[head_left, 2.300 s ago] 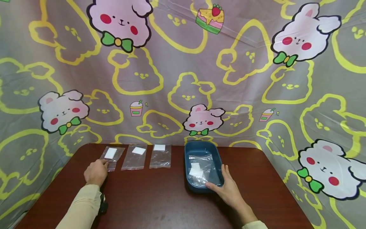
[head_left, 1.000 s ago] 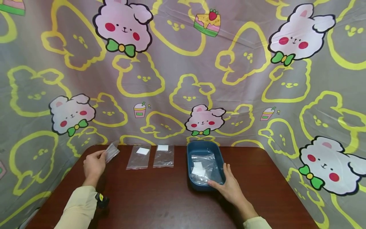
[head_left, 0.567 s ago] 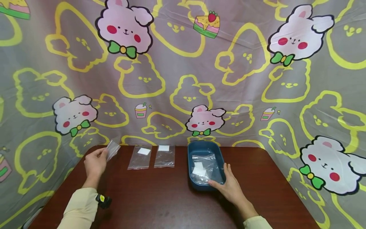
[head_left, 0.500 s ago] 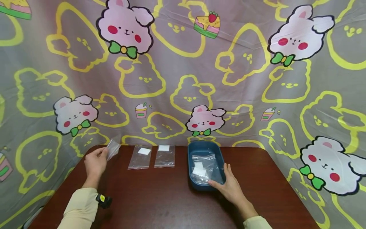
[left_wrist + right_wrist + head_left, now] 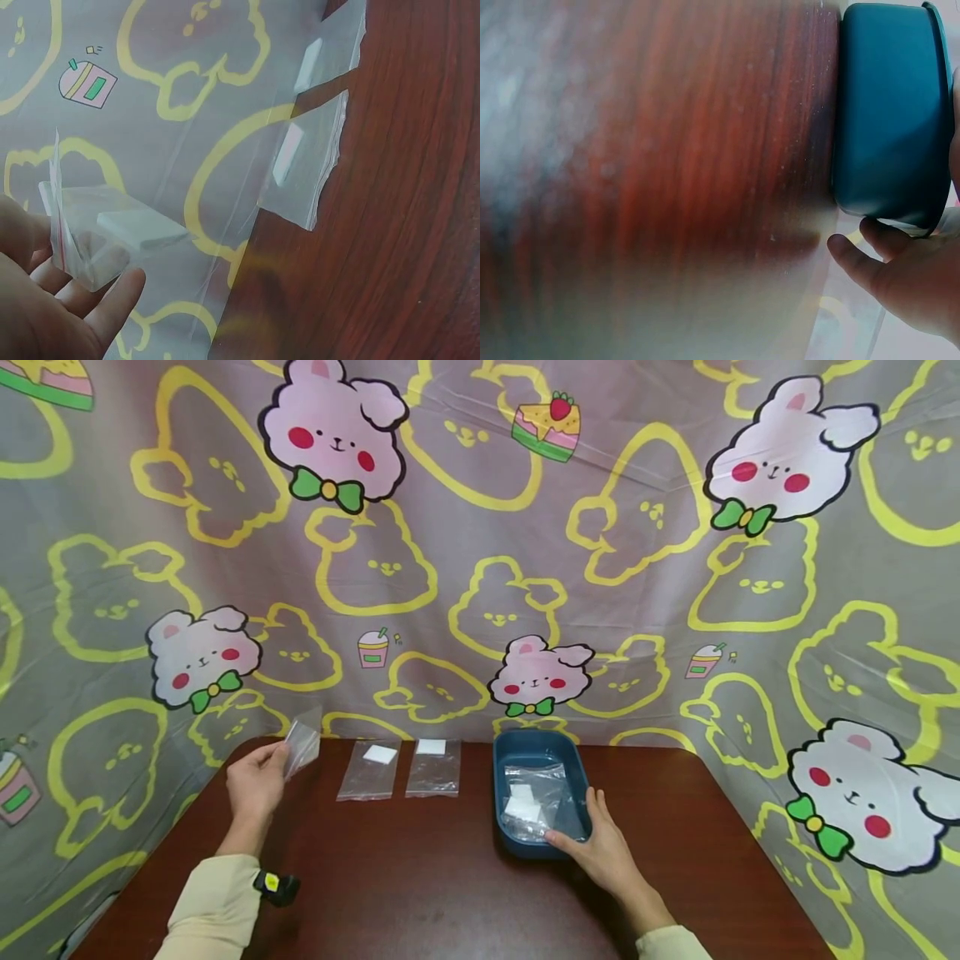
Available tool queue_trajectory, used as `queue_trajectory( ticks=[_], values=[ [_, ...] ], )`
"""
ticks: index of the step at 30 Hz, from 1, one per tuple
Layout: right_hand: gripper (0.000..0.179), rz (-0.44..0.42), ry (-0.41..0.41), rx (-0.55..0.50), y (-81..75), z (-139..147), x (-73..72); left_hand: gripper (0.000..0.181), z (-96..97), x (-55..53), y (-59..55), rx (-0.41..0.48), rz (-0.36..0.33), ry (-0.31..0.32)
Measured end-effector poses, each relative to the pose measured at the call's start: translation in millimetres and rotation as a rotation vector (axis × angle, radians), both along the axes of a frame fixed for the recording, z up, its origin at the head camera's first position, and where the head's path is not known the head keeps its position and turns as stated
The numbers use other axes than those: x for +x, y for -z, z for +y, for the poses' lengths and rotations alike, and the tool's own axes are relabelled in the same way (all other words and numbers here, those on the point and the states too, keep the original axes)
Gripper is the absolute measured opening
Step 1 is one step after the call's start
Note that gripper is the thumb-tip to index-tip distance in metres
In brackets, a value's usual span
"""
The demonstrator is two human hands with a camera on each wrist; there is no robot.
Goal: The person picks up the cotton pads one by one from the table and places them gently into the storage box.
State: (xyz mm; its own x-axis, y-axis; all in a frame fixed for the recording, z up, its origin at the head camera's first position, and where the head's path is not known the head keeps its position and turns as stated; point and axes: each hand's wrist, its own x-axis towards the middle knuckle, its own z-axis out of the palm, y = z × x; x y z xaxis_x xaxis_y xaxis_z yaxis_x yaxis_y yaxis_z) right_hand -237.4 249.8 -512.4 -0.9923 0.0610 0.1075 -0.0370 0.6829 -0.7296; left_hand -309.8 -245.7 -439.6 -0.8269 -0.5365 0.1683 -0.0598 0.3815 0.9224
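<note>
My left hand [image 5: 255, 785] pinches a clear zip bag [image 5: 302, 747] by its zip end, above the table at the far left. In the left wrist view a flat white block [image 5: 139, 227] shows inside this bag, which sticks out past my fingers. My right hand [image 5: 611, 856] grips the near right corner of a blue plastic bin [image 5: 534, 850], thumb over the near rim and fingers along the right side. Clear bags with white blocks [image 5: 522, 808] lie in the bin. The bin's outer wall [image 5: 892, 112] fills the right of the right wrist view.
Two more clear zip bags, one on the left [image 5: 367, 783] and one on the right [image 5: 432, 781], lie flat between my left hand and the bin, each with a white block. A patterned cloth [image 5: 420, 560] hangs behind the brown table [image 5: 405, 885].
My left hand has taken the leftmost zip bag off the table and raised it, turning it upright. My right hand has stayed at the bin's corner. The head view has shifted slightly.
</note>
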Motion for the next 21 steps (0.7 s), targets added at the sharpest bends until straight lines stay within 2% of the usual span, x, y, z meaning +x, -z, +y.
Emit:
queue_trajectory(
  ticks=[9, 16, 21],
  values=[
    [0.116, -0.008, 0.000, 0.006, -0.1, 0, -0.8, 0.035, 8.2, 5.2, 0.8, 0.059, 0.060, 0.022],
    [0.116, -0.015, 0.002, 0.009, -0.8, 0, -1.6, 0.033, 18.4, 8.1, 3.5, 0.062, 0.085, 0.048],
    [0.117, -0.023, 0.002, 0.006, -1.1, 0, -0.3, 0.029, 32.3, 10.0, 6.5, 0.052, 0.112, 0.083]
  ],
)
